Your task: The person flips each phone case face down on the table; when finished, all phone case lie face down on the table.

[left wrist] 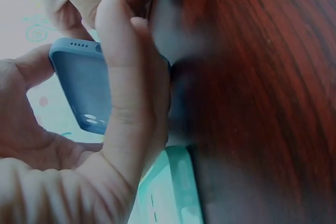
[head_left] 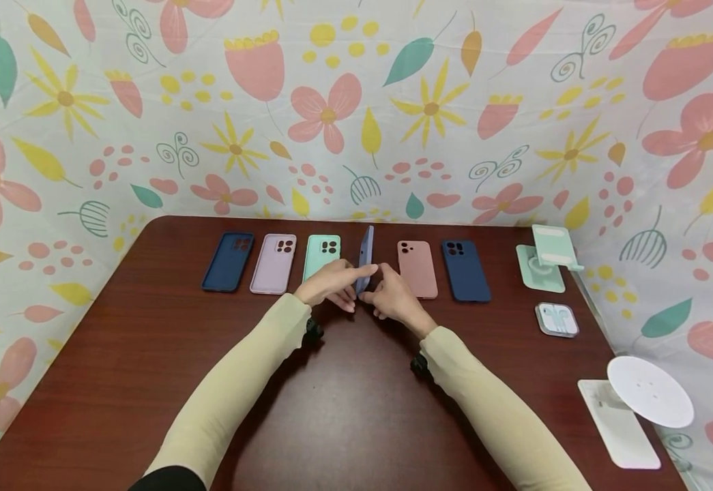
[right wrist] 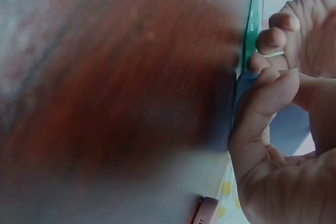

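A grey-blue phone case is tilted up on its long side between my hands, in the middle of a row of cases. My left hand grips it, thumb on one edge and fingers round the other, as the left wrist view shows with the hollow inside of the case exposed. At its near end my right hand pinches the case with curled fingers. Just left lies a mint case, partly covered by my left hand. Close on the right is a pink case.
Farther left lie a lilac case and a dark blue case; another blue case lies right of the pink one. Along the right side stand a mint phone stand, boxed earphones and a white stand. Flowered cloth hangs behind.
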Demonstrator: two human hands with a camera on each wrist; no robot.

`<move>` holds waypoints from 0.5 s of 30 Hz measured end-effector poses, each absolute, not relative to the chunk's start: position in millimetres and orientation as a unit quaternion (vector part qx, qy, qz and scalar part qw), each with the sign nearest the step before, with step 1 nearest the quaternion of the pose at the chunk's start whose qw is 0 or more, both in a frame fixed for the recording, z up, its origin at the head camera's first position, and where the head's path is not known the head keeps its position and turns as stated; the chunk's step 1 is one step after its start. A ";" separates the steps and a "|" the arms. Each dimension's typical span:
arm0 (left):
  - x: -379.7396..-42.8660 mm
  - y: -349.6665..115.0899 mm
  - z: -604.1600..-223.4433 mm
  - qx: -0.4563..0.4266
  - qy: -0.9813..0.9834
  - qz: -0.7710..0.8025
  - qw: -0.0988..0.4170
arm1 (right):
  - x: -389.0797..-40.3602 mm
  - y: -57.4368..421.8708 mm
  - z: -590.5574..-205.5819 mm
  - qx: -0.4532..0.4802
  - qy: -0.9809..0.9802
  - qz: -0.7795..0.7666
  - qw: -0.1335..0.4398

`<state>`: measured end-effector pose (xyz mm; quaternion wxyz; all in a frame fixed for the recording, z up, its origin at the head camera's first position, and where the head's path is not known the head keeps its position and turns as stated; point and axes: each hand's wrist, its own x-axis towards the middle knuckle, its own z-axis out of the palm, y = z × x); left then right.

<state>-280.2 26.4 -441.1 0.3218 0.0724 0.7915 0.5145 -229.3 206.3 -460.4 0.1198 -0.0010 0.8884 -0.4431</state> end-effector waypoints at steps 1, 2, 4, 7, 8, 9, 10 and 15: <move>-279.7 26.2 -440.1 0.070 0.791 0.520 0.315 | -229.5 205.9 -460.3 -0.001 0.889 -0.442 0.122; -279.0 26.0 -439.0 0.069 0.790 0.527 0.306 | -229.8 205.7 -460.5 -0.001 0.889 -0.441 0.123; -278.5 26.2 -437.9 0.076 0.797 0.532 0.277 | -230.5 205.2 -460.7 -0.001 0.889 -0.440 0.125; -277.6 27.2 -436.6 0.104 0.814 0.527 0.220 | -231.5 204.4 -461.0 -0.001 0.891 -0.436 0.126; -277.1 27.5 -436.3 0.115 0.822 0.521 0.200 | -231.8 204.2 -461.2 -0.001 0.891 -0.436 0.125; -276.7 27.9 -436.1 0.126 0.829 0.514 0.182 | -232.1 204.0 -461.4 -0.001 0.892 -0.435 0.126; -276.3 28.3 -435.9 0.135 0.833 0.510 0.167 | -232.5 203.8 -461.6 0.000 0.892 -0.433 0.127; -273.3 28.7 -433.2 0.150 0.846 0.495 0.132 | -234.2 203.2 -462.8 0.001 0.894 -0.430 0.129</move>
